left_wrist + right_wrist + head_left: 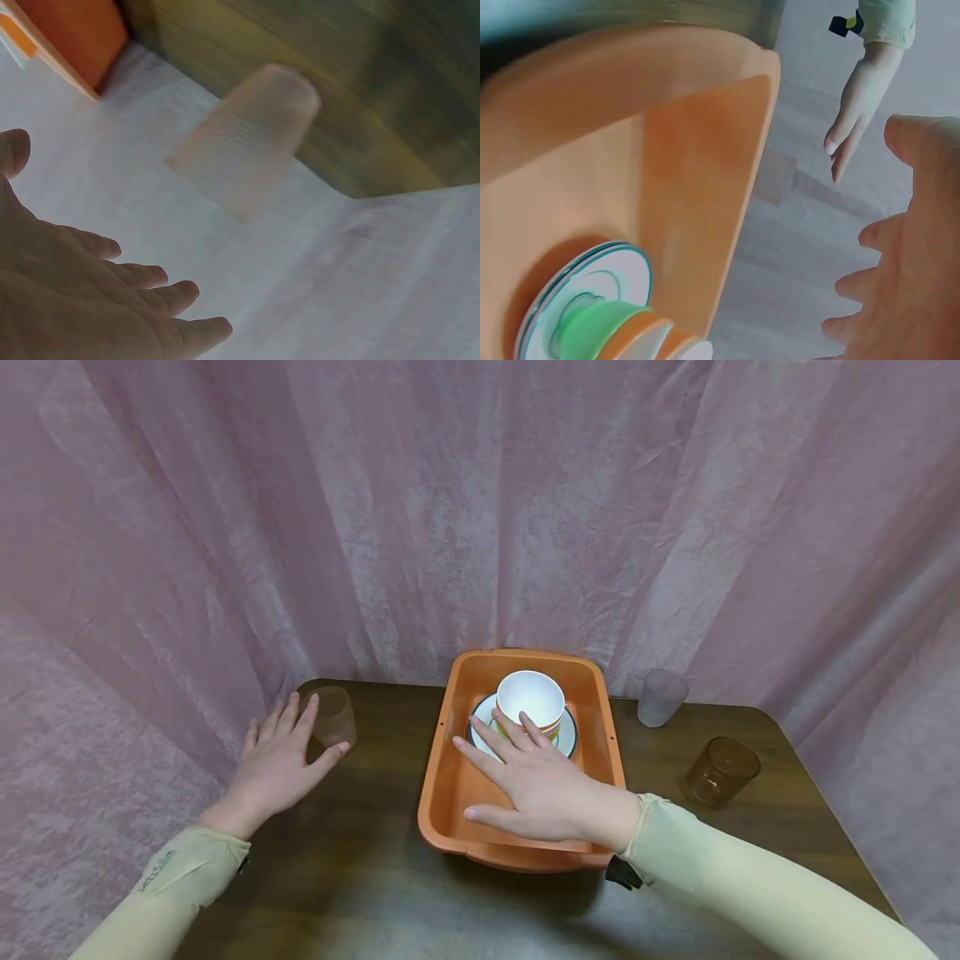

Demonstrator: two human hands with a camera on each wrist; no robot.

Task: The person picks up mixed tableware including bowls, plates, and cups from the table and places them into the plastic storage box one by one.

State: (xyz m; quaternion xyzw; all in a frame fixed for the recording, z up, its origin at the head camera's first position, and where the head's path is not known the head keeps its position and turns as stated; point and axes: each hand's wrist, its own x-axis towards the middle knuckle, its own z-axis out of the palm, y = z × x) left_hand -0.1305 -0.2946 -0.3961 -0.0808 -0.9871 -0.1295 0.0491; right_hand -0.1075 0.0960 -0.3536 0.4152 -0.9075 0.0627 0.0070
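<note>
In the head view my left hand [281,764] has its fingers spread beside a pinkish translucent cup [335,718] on the table's left; contact cannot be told there. The left wrist view shows that cup [251,139] standing apart from the fingers. My right hand [532,781] hovers with spread fingers over an orange basin [433,785], holding nothing. Inside the basin, stacked white bowls [531,693] sit on plates [567,739] with a dark rim. From the right wrist, green and orange bands show on the bowls [604,326], and the plates [634,270] look stacked.
On the right of the dark wooden table [360,877] stand a frosted clear cup [662,697] and a brown transparent glass [722,770]. A pink curtain [495,510] hangs behind the table's back edge and along both sides.
</note>
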